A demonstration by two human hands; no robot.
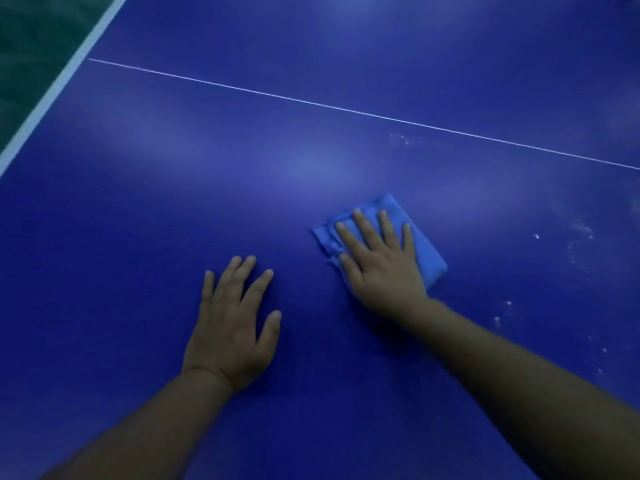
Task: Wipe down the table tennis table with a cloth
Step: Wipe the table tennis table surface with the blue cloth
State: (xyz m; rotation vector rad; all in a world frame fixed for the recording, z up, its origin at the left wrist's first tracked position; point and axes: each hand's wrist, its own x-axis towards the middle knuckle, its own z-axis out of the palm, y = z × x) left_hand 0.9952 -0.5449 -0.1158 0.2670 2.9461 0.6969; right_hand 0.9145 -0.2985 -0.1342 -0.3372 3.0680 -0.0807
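While the right hand lies flat on the folded blue cloth, fingers straight and slightly spread, it presses the cloth onto the blue table tennis table and grips nothing. The cloth sits right of centre on the playing surface, its far corner and right edge showing beyond the fingers and palm, its left edge bunched into small folds beside the thumb. Over on the other side, the left hand rests palm down on the bare table, fingers extended and fanned, thumb out to the right, empty. The two hands are near each other but apart, with a strip of blue surface between them. Both forearms come in bare from the bottom edge. A thin white line crosses the table beyond the hands, slanting down to the right, and a wider white edge stripe runs along the left border. Pale dusty smudges speckle the surface to the right of the cloth.
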